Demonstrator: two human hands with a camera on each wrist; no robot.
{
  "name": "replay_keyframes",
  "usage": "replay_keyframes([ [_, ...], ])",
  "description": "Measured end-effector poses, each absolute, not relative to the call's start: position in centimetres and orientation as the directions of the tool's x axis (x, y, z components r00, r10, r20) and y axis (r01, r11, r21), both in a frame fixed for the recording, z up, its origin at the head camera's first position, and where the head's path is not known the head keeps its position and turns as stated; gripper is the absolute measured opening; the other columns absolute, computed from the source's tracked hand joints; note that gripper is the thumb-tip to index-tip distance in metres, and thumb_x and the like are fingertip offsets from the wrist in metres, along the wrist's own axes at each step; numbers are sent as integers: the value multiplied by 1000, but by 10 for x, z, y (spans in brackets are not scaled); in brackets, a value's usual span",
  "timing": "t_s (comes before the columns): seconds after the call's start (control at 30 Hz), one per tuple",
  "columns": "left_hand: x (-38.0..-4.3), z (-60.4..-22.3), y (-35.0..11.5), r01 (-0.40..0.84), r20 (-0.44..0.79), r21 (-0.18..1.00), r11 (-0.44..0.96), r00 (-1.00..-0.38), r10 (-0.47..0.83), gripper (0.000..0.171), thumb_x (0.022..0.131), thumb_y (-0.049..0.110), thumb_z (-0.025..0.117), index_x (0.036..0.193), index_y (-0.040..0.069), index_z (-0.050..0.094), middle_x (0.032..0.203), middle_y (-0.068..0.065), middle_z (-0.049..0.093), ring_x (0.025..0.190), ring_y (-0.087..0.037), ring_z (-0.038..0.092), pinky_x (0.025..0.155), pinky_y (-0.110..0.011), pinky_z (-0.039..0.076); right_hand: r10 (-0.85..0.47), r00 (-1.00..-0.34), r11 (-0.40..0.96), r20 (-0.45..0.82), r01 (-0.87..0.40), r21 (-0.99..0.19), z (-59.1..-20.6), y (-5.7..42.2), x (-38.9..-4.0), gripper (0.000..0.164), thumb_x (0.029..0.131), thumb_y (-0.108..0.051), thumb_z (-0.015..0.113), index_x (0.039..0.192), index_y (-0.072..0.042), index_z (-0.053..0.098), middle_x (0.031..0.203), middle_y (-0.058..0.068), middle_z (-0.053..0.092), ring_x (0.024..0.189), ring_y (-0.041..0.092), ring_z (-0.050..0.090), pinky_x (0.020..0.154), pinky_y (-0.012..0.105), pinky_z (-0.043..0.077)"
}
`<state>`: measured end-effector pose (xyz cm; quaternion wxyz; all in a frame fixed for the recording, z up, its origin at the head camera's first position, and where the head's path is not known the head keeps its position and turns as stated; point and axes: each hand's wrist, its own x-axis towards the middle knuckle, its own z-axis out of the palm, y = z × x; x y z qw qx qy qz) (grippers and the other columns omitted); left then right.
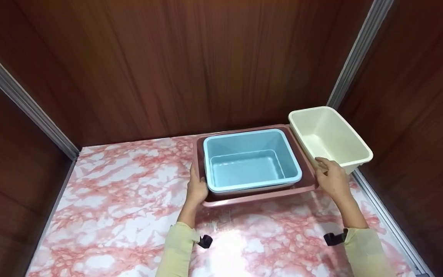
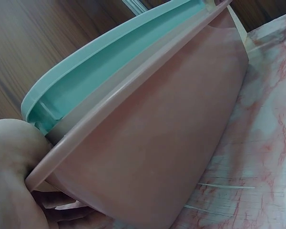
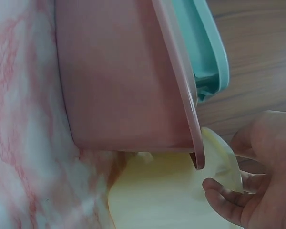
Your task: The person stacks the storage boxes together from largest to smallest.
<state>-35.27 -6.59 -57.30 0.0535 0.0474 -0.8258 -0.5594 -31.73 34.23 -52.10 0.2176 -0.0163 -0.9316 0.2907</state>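
In the head view, a light blue tub (image 1: 244, 169) sits nested inside a larger dusty-pink tub (image 1: 260, 198). A greyish rim (image 2: 105, 90) shows between the two in the left wrist view. My left hand (image 1: 197, 189) grips the pink tub's left edge, thumb side on top and fingers (image 2: 66, 207) curled beneath the rim. A cream tub (image 1: 344, 134) stands close against the pink tub's right side. At its near left corner, my right hand (image 1: 333, 180) pinches the cream rim, with one fingertip (image 3: 212, 185) on the wall, beside the pink rim.
The tubs stand on a red-and-white marbled tabletop (image 1: 110, 200), near a dark wood-look back wall (image 1: 206, 65). Another such panel (image 1: 421, 127) rises close on the right, behind a metal rail (image 1: 390, 227). Marbled surface extends left and in front of the tubs.
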Motion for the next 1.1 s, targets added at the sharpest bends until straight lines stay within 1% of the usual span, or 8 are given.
replay_keyframes([
  [0.13,-352,-574,-66,-23,37,921,389,-988,-147,68,95,-2,45,156,13,16,138,-33,44,122,-48,46,100,-56,37,160,-912,813,379,-96,-574,-521,342,-312,35,88,-6,58,123,-3,65,104,25,63,83,39,66,75,56,46],
  [0.23,-353,-573,-65,-11,44,910,414,-991,-124,68,96,-1,44,156,12,15,137,-34,44,121,-48,47,100,-56,37,173,-912,808,372,-85,-583,-521,343,-309,34,89,-6,59,123,-3,65,104,25,63,82,38,66,75,55,46],
  [0.57,-352,-569,-70,0,47,914,405,-993,-106,69,96,-2,44,156,11,13,141,-34,40,124,-49,43,102,-56,35,162,-918,798,362,-94,-596,-521,342,-303,32,93,-11,60,123,-4,65,103,24,64,76,33,67,63,43,49],
  [0.7,-349,-568,-73,-6,34,914,405,-995,-94,68,96,-1,43,156,10,12,143,-34,36,124,-50,42,103,-56,34,155,-919,793,362,-103,-600,-521,343,-303,31,92,-10,61,122,-4,65,107,24,64,76,33,67,65,43,49],
  [0.9,-348,-567,-73,-22,12,910,415,-997,-79,69,98,1,41,157,12,8,145,-32,36,123,-49,44,99,-56,37,157,-916,779,370,-116,-616,-520,345,-301,29,92,-7,61,120,-1,66,110,24,64,80,35,67,67,41,50],
  [0.93,-348,-567,-73,-23,10,912,410,-997,-78,69,98,1,41,157,13,7,144,-33,36,123,-49,44,99,-56,38,164,-911,775,378,-118,-621,-519,345,-300,29,92,-6,60,119,0,66,110,24,64,80,35,67,67,41,50],
  [1.0,-349,-568,-72,-24,10,916,400,-997,-83,69,98,2,41,157,14,8,143,-33,37,123,-48,44,99,-55,37,214,-892,772,399,-96,-628,-519,345,-301,27,92,-7,60,117,-1,67,109,21,66,81,32,67,68,36,49],
  [1.1,-349,-568,-72,-22,15,924,381,-995,-95,68,98,2,42,156,14,9,142,-33,38,125,-48,43,101,-55,36,357,-812,762,462,-33,-647,-518,346,-303,23,92,-9,59,110,-1,71,103,18,69,80,29,66,68,34,46],
])
